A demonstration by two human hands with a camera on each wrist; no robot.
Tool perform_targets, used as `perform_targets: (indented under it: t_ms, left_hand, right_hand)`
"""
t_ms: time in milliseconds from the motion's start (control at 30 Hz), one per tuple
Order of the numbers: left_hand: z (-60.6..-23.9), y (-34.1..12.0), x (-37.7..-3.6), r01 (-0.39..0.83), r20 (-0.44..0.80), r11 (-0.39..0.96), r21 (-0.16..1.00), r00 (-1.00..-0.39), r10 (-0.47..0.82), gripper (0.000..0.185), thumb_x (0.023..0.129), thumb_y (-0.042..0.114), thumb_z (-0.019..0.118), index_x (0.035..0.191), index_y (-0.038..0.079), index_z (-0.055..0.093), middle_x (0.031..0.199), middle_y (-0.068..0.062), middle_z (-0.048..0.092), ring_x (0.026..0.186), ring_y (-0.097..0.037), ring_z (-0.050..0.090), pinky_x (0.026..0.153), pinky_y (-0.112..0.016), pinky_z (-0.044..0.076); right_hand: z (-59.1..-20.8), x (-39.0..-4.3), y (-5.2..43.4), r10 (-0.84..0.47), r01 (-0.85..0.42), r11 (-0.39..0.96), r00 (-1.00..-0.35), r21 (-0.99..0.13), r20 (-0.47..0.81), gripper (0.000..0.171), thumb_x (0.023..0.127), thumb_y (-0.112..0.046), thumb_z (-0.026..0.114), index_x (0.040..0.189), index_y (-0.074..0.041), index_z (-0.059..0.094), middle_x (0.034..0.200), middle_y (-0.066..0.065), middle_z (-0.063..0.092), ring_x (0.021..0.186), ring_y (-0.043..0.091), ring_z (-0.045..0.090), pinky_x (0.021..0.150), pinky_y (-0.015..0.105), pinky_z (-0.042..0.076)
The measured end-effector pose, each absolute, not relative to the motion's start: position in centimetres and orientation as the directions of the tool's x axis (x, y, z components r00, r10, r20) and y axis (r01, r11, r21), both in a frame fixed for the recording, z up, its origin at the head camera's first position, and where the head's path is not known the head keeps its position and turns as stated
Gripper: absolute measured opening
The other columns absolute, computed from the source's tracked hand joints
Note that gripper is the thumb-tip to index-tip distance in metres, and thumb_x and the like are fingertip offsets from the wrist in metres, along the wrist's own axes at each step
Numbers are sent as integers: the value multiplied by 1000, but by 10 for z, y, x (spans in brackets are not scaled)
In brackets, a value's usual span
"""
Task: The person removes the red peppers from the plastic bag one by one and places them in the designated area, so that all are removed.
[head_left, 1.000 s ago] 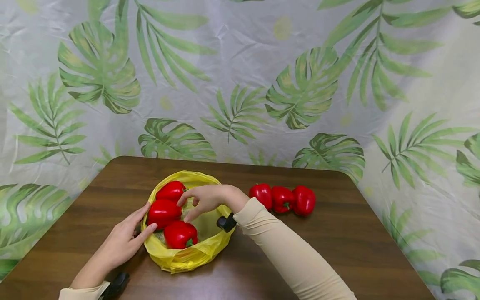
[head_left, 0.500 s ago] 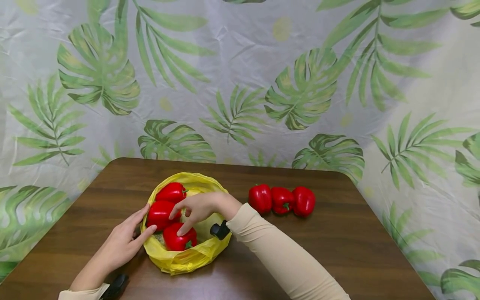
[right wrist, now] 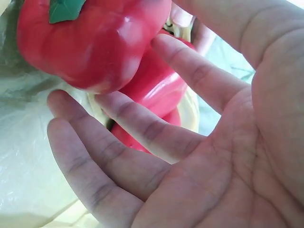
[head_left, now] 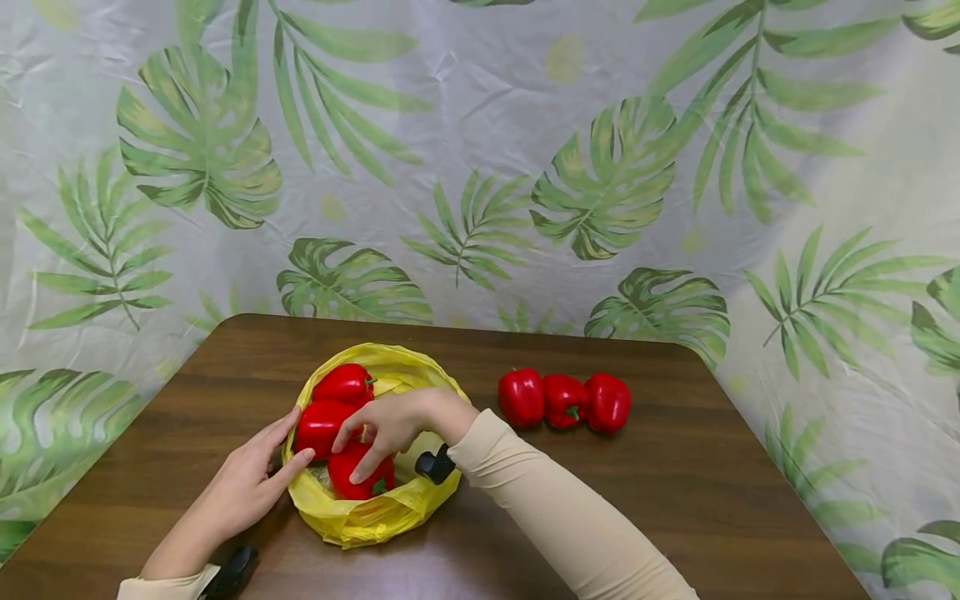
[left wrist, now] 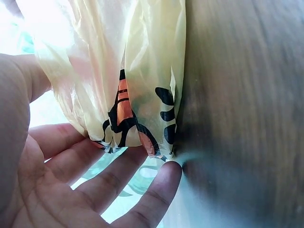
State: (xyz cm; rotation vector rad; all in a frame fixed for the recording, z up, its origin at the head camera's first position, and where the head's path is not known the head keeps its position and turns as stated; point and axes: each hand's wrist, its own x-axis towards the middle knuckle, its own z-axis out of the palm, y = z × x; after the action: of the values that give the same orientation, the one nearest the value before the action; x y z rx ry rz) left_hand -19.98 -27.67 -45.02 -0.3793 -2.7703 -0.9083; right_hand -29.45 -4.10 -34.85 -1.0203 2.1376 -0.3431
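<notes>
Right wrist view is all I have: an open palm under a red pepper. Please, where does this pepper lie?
Observer: It lies in a yellow bag on the brown table; it is the nearest pepper of three in there.
Operator: Is the right hand gripping it?
Observer: No. The right hand hovers over it with fingers spread, one tip touching its top.
Operator: And the other hand?
Observer: The left hand rests flat against the bag's left side, fingers straight.
Operator: Any peppers outside the bag?
Observer: Yes, three more peppers lie in a row on the table, right of the bag.
</notes>
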Motion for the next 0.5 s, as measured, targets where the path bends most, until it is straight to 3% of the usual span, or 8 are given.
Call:
perform_targets:
  t_ms: [200, 500]
  left_hand:
    - [-451, -276, -200, 297, 261, 782, 547, -949, 179, 74, 106, 36, 70, 162, -4, 43, 160, -35, 48, 140, -57, 54, 100, -66, 58]
    - [-450, -276, -200, 303, 266, 777, 552, -947, 180, 73, 105, 35, 70, 162, -3, 42, 160, -35, 48, 140, -57, 55, 97, -64, 60]
  right_hand:
    - [-348, -294, -42, -748, -536, 662, -417, -524, -517, 54, 97, -29, 81, 147, -19, 62, 132, 1, 61, 107, 12, 55, 84, 29, 61]
    - [-348, -297, -40, -725, -512, 687, -445, -515, -525, 53, 97, -28, 81, 146, -20, 63, 138, 3, 60, 110, 11, 58, 84, 30, 62]
